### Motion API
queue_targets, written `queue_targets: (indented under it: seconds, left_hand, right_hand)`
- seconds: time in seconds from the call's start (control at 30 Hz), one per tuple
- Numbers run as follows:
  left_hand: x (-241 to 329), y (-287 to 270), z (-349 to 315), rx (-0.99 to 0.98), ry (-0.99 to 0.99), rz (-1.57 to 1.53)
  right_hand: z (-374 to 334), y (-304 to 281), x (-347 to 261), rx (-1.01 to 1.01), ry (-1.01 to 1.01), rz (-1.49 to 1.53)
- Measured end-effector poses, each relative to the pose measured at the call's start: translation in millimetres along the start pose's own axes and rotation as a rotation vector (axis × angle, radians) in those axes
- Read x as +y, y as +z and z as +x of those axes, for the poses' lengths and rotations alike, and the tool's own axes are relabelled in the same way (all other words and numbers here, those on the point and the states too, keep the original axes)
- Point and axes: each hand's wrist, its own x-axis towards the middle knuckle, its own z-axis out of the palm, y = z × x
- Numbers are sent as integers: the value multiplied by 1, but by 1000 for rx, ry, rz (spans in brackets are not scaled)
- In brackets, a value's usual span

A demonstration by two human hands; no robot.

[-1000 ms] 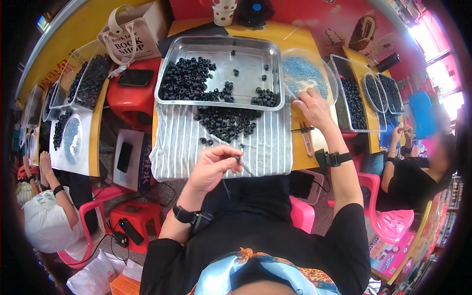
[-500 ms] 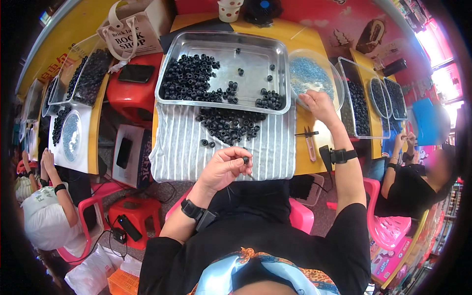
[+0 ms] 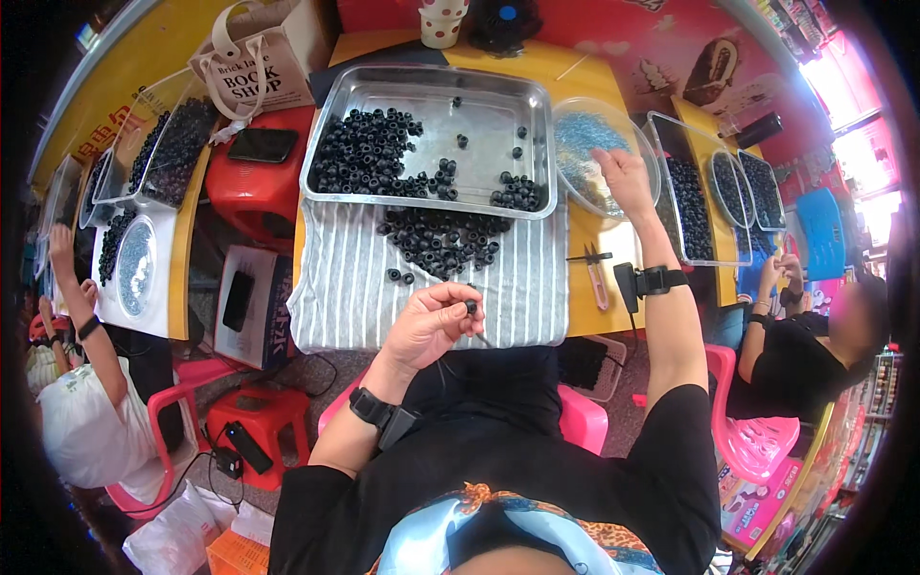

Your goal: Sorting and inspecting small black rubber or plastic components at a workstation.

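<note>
My left hand (image 3: 428, 324) is closed in a pinch on a black bead (image 3: 471, 307), just over the near edge of a striped cloth (image 3: 326, 287). A thin dark strand hangs below those fingers. My right hand (image 3: 628, 182) is held over the right part of a clear round dish (image 3: 606, 205) of tiny light-blue beads (image 3: 583, 136). Its fingers are pressed together; what they pinch, if anything, is too small to tell. A pile of round black beads (image 3: 443, 244) lies on the cloth, between my left hand and a metal tray (image 3: 431, 206).
More black beads (image 3: 359, 153) fill the tray's left side. Small thread snips (image 3: 597, 278) lie right of the cloth. A phone (image 3: 263, 145) rests on a red stool at left. Co-workers sit either side, one with a raised arm (image 3: 69, 273), another with joined hands (image 3: 784, 273).
My right hand has moved farther in over the dish, away from me. My left hand keeps its pinch on the black bead. At left, a co-worker's arm has risen toward the bins.
</note>
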Motion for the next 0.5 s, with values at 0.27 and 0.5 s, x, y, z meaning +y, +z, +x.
queue_targets:
  seconds: [0.27,0.5]
  left_hand:
    - [-3,-3,-2,2,11,21]
    - [-3,1,-6,10,24,6]
  right_hand:
    - [6,5,-12,115,-73,-136]
    - [-68,21,-96,-9,-433,105]
